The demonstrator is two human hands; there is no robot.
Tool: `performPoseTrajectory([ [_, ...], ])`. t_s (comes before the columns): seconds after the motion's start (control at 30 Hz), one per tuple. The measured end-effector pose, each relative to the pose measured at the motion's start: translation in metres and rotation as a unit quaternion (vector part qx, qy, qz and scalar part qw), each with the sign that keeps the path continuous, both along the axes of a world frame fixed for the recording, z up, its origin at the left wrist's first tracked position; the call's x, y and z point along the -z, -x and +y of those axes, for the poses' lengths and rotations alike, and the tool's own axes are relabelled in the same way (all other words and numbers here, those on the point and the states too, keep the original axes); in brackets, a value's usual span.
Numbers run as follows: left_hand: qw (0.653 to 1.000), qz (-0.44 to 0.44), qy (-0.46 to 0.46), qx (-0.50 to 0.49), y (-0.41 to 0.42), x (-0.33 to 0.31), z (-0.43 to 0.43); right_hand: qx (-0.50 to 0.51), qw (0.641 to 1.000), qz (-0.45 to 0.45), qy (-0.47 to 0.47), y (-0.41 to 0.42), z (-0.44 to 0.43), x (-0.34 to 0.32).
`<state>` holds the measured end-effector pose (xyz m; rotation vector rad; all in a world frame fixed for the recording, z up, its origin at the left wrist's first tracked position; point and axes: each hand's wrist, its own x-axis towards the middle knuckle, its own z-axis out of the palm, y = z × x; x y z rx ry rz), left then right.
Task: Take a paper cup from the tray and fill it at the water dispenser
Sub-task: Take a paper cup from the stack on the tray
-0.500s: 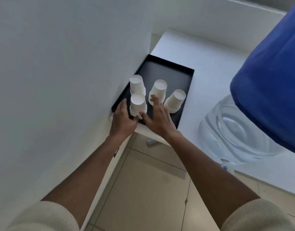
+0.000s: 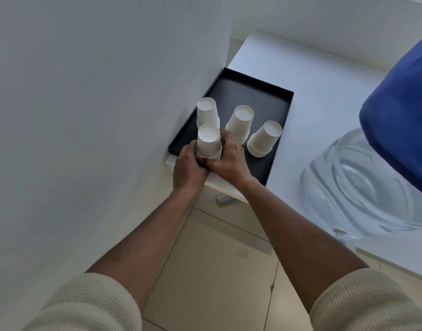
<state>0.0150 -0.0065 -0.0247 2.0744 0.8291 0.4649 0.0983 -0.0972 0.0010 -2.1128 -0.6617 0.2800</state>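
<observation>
Both hands close around the nearest stack of paper cups (image 2: 208, 143) at the near-left corner of the black tray (image 2: 280, 120). The left hand (image 2: 187, 170) wraps its left side and the right hand (image 2: 229, 161) its right and base, thumbs meeting in front. The cups stand upside down. Three more upturned stacks sit just behind and to the right on the tray, which rests on the white worktop (image 2: 324, 75). The water bottle (image 2: 362, 185) lies well to the right. No writing is readable on the cups.
</observation>
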Motion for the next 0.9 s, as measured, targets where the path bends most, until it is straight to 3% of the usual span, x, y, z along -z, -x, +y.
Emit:
performPoseTrajectory([
  [0.27,0.996,-0.063,0.065,-0.024,-0.001,0.008,-0.005,0.018,1.0,0.003,-0.001,0.001,0.006,0.0],
  [0.7,0.994,-0.086,0.054,-0.046,-0.013,0.023,-0.005,0.037,0.998,-0.024,0.042,0.003,0.014,0.002],
  [0.9,0.994,-0.083,0.051,-0.044,-0.014,0.023,-0.005,0.049,0.998,-0.033,0.019,0.005,0.011,0.003],
])
